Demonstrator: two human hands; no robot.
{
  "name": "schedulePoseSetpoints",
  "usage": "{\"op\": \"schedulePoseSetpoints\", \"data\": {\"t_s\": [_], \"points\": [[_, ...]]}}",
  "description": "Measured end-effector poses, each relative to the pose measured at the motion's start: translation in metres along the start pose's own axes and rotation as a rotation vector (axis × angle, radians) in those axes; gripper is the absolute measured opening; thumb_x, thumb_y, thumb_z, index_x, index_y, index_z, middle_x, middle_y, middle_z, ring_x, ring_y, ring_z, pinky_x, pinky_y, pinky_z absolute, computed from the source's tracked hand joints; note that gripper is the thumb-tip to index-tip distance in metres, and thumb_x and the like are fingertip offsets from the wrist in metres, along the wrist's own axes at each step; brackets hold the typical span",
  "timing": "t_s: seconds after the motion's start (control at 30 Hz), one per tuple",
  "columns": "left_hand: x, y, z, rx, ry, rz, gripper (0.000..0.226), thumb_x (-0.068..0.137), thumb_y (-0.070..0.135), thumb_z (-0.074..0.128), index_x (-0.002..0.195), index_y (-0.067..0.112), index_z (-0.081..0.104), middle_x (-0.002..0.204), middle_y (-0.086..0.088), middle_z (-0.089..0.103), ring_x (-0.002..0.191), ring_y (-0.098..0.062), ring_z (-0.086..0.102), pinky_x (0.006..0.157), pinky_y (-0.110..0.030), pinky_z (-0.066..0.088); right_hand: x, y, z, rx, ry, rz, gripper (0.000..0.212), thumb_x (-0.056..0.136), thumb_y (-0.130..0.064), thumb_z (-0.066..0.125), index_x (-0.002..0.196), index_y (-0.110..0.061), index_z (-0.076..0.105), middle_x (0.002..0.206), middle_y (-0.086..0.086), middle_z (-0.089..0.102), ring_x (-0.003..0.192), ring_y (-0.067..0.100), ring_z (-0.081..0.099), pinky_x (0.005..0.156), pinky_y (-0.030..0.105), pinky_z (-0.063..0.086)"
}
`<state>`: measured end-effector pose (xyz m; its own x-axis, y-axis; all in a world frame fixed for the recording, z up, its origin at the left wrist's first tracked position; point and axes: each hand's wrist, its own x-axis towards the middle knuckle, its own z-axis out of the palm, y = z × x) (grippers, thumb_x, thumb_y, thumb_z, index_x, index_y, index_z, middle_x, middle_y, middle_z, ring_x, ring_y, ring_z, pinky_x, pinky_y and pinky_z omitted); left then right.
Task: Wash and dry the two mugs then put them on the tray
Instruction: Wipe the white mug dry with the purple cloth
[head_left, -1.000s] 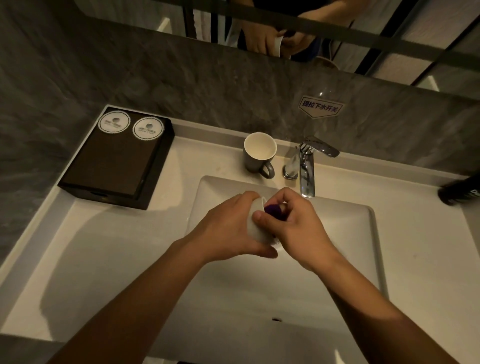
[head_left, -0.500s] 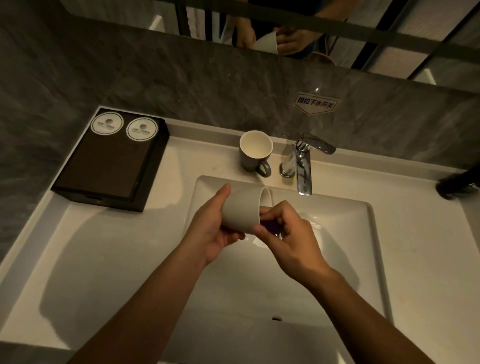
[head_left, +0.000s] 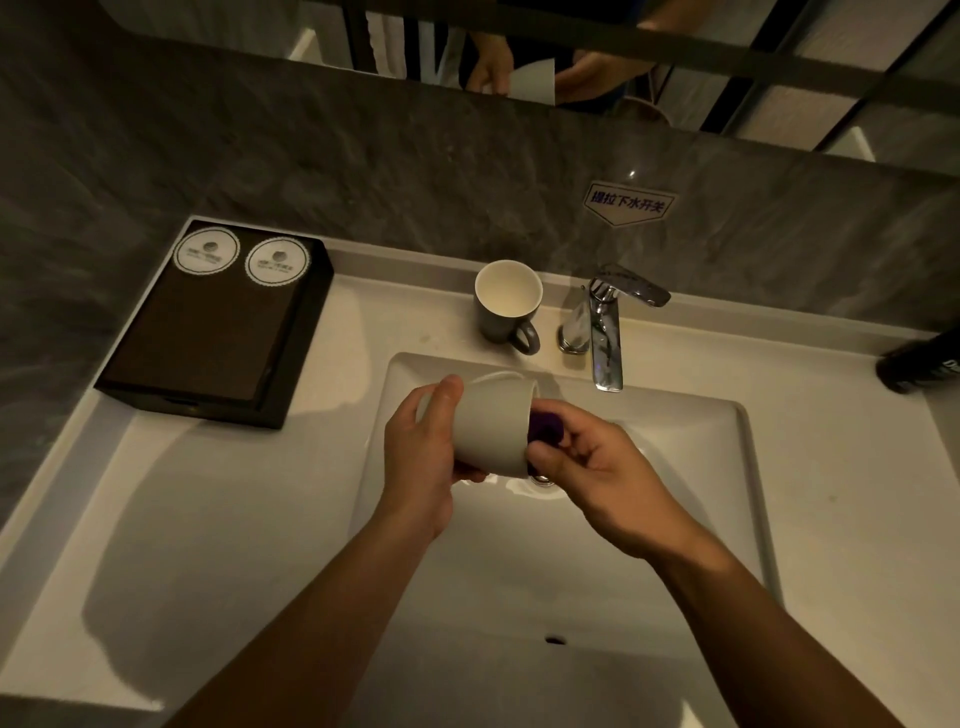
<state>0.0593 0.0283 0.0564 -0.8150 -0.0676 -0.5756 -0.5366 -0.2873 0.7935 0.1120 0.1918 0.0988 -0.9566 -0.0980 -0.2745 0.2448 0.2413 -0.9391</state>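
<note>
My left hand (head_left: 423, 457) grips a pale mug (head_left: 493, 426) on its side over the sink basin (head_left: 675, 467), mouth turned to the right. My right hand (head_left: 597, 467) pinches a purple cloth or sponge (head_left: 545, 427) pushed into the mug's mouth. A second mug (head_left: 506, 301), grey outside and white inside, stands upright on the counter behind the basin, left of the tap, handle toward me. The dark tray (head_left: 208, 338) lies on the counter at the far left with two round white coasters (head_left: 241, 257) on its far end.
A chrome tap (head_left: 608, 332) juts over the basin's back edge. A dark object (head_left: 919, 366) lies at the right counter edge. A grey stone wall with a small sign (head_left: 628, 201) and a mirror rises behind the white counter (head_left: 208, 519).
The mug was hidden between both hands; now it is lifted slightly and tipped sideways, its side exposed, with my right hand working the purple cloth at its mouth.
</note>
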Motion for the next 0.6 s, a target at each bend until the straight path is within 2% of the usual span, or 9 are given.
{"op": "schedulePoseSetpoints", "data": {"t_s": [0.07,0.13,0.2,0.27,0.37,0.43,0.5,0.53,0.6], "points": [[-0.001,-0.003,0.001,0.042,0.000,0.073,0.034,0.092,0.049,0.065,0.114,0.024,0.068,0.117,-0.011,0.066,0.100,-0.034,0.069,0.050,-0.031,0.052,0.000,0.000,0.002,0.047,0.054,-0.006,0.035,0.101,0.002,0.053,0.130,-0.015,0.063,0.104,-0.025,0.076,0.101,-0.005,0.069,0.081,0.011,0.051],[-0.001,-0.007,-0.001,0.090,0.001,0.182,0.041,0.085,0.053,0.065,0.114,0.025,0.067,0.119,-0.006,0.065,0.102,-0.031,0.068,0.052,-0.031,0.054,0.000,0.000,0.006,0.199,0.100,0.025,0.031,0.103,0.001,0.049,0.127,-0.011,0.065,0.107,-0.012,0.079,0.101,0.005,0.073,0.080,0.016,0.054],[0.000,-0.011,-0.005,0.165,-0.015,0.330,0.047,0.082,0.055,0.064,0.118,0.024,0.065,0.119,0.000,0.064,0.101,-0.024,0.068,0.055,-0.027,0.056,0.002,0.001,0.011,0.463,0.107,0.089,0.030,0.104,0.000,0.046,0.128,-0.003,0.065,0.113,0.005,0.079,0.103,0.018,0.075,0.082,0.024,0.058],[0.001,-0.014,-0.008,0.220,-0.065,0.463,0.054,0.081,0.057,0.062,0.123,0.024,0.062,0.118,0.007,0.063,0.102,-0.012,0.068,0.062,-0.023,0.058,0.006,0.002,0.012,0.688,0.128,0.152,0.031,0.105,-0.005,0.046,0.129,0.002,0.064,0.122,0.017,0.074,0.113,0.029,0.071,0.092,0.036,0.059],[0.008,-0.019,-0.014,0.314,-0.172,0.505,0.056,0.082,0.055,0.061,0.131,0.030,0.053,0.124,0.014,0.057,0.105,-0.002,0.064,0.073,-0.023,0.059,0.014,0.000,0.008,0.765,0.251,0.217,0.024,0.102,-0.007,0.055,0.121,0.003,0.066,0.116,0.019,0.075,0.110,0.030,0.069,0.095,0.041,0.056],[0.012,-0.017,-0.014,0.310,-0.267,0.359,0.059,0.083,0.050,0.065,0.136,0.030,0.051,0.131,0.007,0.057,0.109,-0.007,0.065,0.083,-0.031,0.062,0.018,-0.001,0.005,0.551,0.339,0.160,0.012,0.100,-0.006,0.059,0.108,-0.002,0.067,0.096,0.015,0.076,0.092,0.025,0.067,0.083,0.040,0.054],[0.014,-0.006,-0.012,0.122,-0.330,0.052,0.055,0.082,0.046,0.071,0.129,0.020,0.059,0.131,-0.009,0.063,0.112,-0.024,0.068,0.087,-0.047,0.063,0.019,-0.003,0.003,0.274,0.353,0.061,0.001,0.098,-0.008,0.063,0.099,-0.009,0.063,0.077,0.002,0.073,0.077,0.015,0.064,0.073,0.035,0.051],[0.015,0.002,-0.010,0.030,-0.332,-0.110,0.058,0.081,0.053,0.073,0.124,0.015,0.063,0.127,-0.015,0.067,0.112,-0.033,0.068,0.085,-0.053,0.063,0.018,-0.001,0.003,0.171,0.325,0.024,0.006,0.098,-0.009,0.065,0.097,-0.012,0.060,0.074,-0.005,0.070,0.073,0.009,0.063,0.070,0.029,0.050],[0.015,0.016,-0.005,0.008,-0.267,-0.323,0.072,0.081,0.074,0.061,0.119,0.013,0.067,0.117,-0.017,0.073,0.107,-0.040,0.071,0.082,-0.058,0.062,0.013,0.005,0.005,0.016,0.218,0.005,0.012,0.098,-0.013,0.066,0.097,-0.021,0.057,0.082,-0.012,0.069,0.076,0.006,0.063,0.069,0.027,0.052]]}}
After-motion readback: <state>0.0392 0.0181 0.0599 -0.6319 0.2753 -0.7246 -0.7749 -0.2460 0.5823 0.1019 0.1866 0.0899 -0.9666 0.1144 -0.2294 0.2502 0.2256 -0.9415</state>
